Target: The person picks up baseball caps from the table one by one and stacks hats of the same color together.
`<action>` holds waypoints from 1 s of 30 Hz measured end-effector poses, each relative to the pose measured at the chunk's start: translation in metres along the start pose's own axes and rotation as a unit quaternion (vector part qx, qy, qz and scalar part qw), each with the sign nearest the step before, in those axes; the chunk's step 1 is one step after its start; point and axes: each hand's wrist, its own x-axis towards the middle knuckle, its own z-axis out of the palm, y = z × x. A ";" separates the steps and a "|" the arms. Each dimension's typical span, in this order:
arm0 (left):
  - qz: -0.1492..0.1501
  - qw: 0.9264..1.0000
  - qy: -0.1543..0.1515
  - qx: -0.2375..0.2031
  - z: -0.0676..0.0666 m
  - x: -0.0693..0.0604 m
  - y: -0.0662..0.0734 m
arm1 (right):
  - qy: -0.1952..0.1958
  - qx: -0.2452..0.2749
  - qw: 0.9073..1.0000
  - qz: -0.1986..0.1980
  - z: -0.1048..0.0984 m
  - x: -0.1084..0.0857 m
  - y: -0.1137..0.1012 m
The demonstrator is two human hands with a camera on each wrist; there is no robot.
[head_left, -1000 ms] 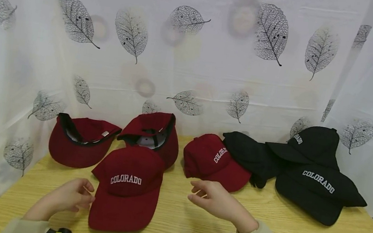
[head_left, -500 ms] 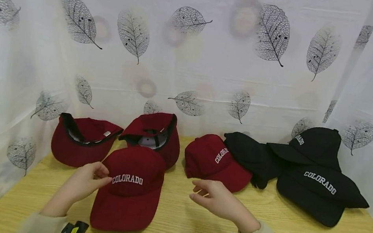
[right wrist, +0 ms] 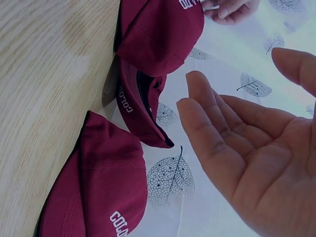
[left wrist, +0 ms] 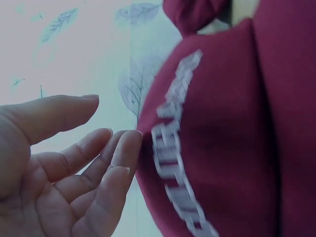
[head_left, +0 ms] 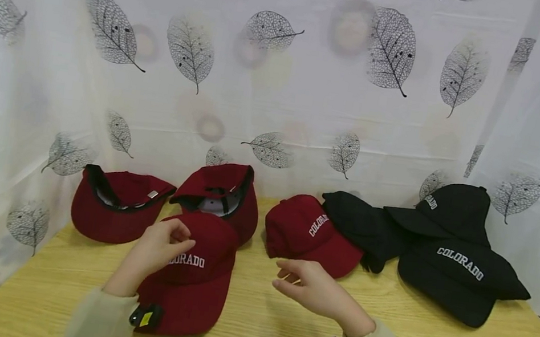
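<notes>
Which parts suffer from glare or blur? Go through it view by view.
Head: a small white glare on the pale wooden table at the bottom edge; left wrist: white lettering blurred on the dark red fabric cap, the white leaf-printed curtain behind washed out; right wrist: curtain brightest toward the upper right, its colours cool and bluish.

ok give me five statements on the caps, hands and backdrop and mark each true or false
1. In the head view, the left hand covers part of the front maroon baseball cap's lettering. True.
2. The right hand grips a cap brim. False: it holds nothing.
3. The leftmost maroon cap shows COLORADO lettering. False: its opening faces the viewer and no lettering shows.
4. A black COLORADO cap lies toward the table's right side. True.
5. The curtain is plain. False: it bears leaf prints.
</notes>
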 end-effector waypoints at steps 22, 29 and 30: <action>0.007 1.000 -0.005 0.004 0.025 0.017 0.044 | 0.006 0.005 1.000 -0.016 0.000 0.001 -0.001; 0.012 0.998 -0.007 0.064 0.033 0.038 0.070 | 0.006 0.000 1.000 -0.014 -0.001 0.000 -0.001; 0.009 0.997 -0.009 0.079 0.035 0.042 0.074 | 0.006 -0.001 1.000 -0.014 -0.001 -0.001 -0.001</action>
